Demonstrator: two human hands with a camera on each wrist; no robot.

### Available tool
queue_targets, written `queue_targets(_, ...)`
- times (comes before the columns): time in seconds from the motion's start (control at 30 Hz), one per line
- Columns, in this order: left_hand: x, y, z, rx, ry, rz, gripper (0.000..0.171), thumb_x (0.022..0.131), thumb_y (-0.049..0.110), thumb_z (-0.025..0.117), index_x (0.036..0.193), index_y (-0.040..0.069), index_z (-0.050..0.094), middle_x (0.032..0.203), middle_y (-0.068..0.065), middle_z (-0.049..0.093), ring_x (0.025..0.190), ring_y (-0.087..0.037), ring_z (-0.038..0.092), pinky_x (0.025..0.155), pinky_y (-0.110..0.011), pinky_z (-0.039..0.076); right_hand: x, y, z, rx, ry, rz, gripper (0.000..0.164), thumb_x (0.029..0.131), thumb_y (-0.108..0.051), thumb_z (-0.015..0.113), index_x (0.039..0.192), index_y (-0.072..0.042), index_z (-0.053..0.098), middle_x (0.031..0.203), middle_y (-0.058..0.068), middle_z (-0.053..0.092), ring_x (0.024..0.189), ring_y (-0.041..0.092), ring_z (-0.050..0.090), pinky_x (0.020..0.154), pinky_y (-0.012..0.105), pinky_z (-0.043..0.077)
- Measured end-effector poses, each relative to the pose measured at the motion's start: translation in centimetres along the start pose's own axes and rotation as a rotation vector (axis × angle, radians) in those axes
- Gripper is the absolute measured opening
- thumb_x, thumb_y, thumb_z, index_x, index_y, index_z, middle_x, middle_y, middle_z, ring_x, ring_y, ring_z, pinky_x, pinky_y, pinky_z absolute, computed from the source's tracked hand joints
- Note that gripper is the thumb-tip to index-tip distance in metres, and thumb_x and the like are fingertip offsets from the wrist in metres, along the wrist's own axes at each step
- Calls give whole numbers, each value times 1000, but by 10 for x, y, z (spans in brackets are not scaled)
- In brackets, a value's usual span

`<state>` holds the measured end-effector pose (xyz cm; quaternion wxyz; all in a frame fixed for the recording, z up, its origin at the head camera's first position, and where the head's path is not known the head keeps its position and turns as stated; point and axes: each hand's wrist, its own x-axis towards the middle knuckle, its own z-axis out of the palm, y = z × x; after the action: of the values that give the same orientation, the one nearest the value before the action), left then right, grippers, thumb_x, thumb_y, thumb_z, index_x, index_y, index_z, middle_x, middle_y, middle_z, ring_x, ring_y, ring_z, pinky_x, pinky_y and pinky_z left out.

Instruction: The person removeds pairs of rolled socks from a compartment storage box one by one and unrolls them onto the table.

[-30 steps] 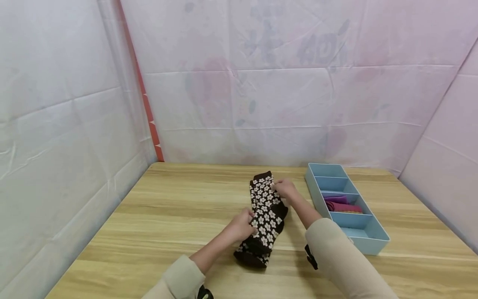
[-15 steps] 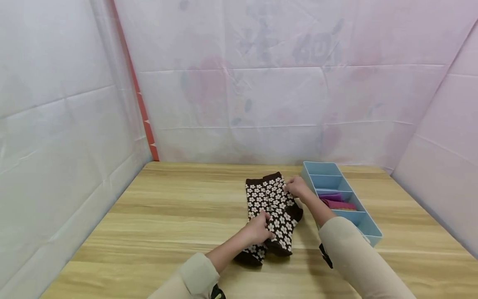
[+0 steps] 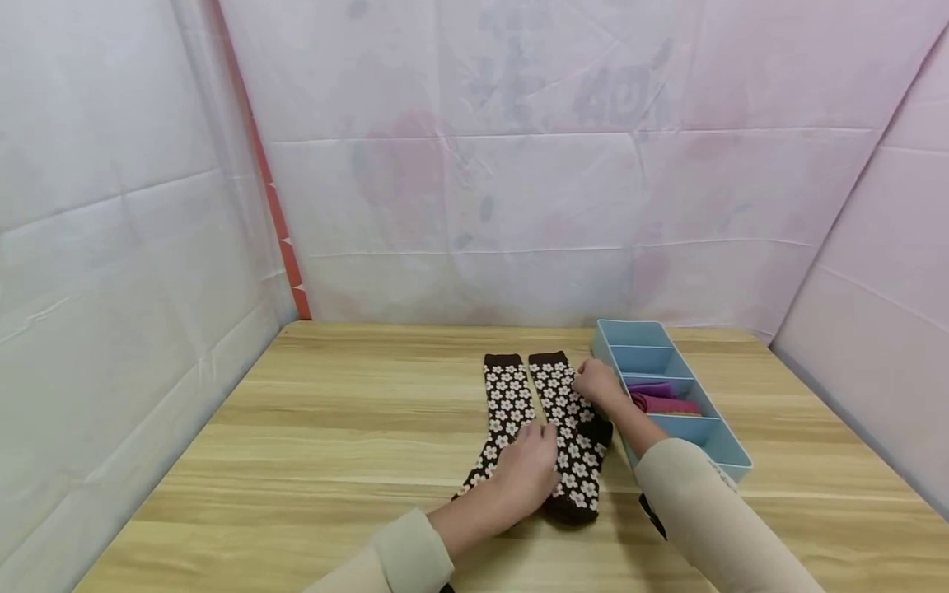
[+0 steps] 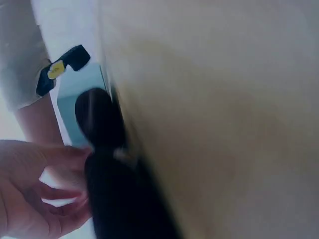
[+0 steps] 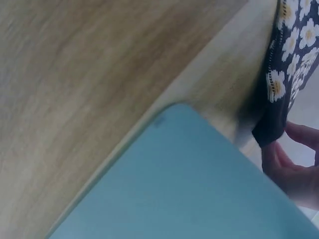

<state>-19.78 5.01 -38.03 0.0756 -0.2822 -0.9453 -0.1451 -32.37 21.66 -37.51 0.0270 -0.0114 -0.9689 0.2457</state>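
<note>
Two dark brown socks with white flowers lie flat, side by side, with a narrow gap between their cuffs. In the head view, the left hand (image 3: 525, 471) crosses the left sock (image 3: 507, 397) and hides part of its foot. Its fingertips pinch the left edge of the right sock (image 3: 580, 461). The left wrist view has that hand's bent fingers (image 4: 70, 211) against the dark toe (image 4: 124, 204). At the right sock's upper right edge, the right hand (image 3: 597, 384) pinches the fabric; the right wrist view has its thumb and finger at a dark corner (image 5: 271, 124).
A light blue divided box (image 3: 730, 451) stands close beside the right forearm. One of its compartments holds a rolled red sock-like bundle (image 3: 667, 405) and a folded purple cloth (image 3: 651, 389). Pale fabric walls (image 3: 474, 198) enclose the wooden table (image 3: 356, 412).
The right sock has slid right, off the left sock it overlapped, with both hands moving along with it. Both socks now lie apart. The head view has shifted slightly.
</note>
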Motion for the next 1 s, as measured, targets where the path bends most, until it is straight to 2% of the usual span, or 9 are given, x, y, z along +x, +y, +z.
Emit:
queue_targets(0.07,1,2,-3,164,56,92,46,75,28,76,110,4,57,100,-7,54,90,-17,53,62,-21,47,1,-1,1,-52,20,-15,7,74,4,49,74,7,56,73,17,56,65,28,53,59,34,44)
queue_targets(0.1,2,3,-5,194,43,132,46,76,29,75,111,6,58,104,-6,55,95,-16,53,65,-21,47,1,-2,1,-73,23,-28,14,75,4,51,85,10,58,83,21,59,73,31,55,64,38,46)
queue_targets(0.17,3,5,-8,214,-47,212,43,79,30,72,114,9,58,110,-2,55,101,-12,52,73,-20,46,0,-6,2,-113,3,-72,27,77,3,54,102,10,60,101,25,59,80,32,56,67,39,46)
queue_targets(0.3,8,5,-9,207,-308,358,41,89,30,62,125,13,55,127,2,50,116,-8,44,88,-18,39,-2,-12,6,-157,-147,-179,36,78,5,55,115,7,57,99,24,59,53,17,41,50,28,36)
queue_targets(0.4,10,5,-7,196,-426,437,36,93,29,55,126,14,55,129,3,49,118,-7,43,93,-17,34,-5,-14,8,-190,-268,-220,41,81,4,56,122,6,52,102,22,58,51,13,36,49,25,31)
queue_targets(0.53,10,7,-6,183,-478,455,32,94,28,54,123,15,57,123,6,52,112,-6,47,90,-17,36,-7,-12,9,-206,-339,-217,42,84,2,57,126,6,49,111,21,56,60,17,45,53,28,35)
queue_targets(0.73,10,15,-6,199,-505,468,35,92,30,56,124,15,55,126,5,50,116,-5,44,95,-20,32,-9,-9,7,-197,-350,-215,43,84,1,57,125,6,48,105,20,57,58,18,47,53,29,38)
queue_targets(0.87,11,20,-6,159,-545,479,36,94,27,53,127,13,53,132,4,45,121,-4,38,100,-22,25,-8,-10,5,-220,-359,-229,42,84,-1,59,125,6,49,112,23,55,75,23,52,63,34,40)
queue_targets(1.0,12,21,-5,130,-567,468,36,96,26,50,129,14,51,135,3,43,123,-4,36,100,-21,25,-6,-9,5,-230,-366,-226,43,84,-2,61,124,6,49,114,24,54,83,25,52,67,36,41)
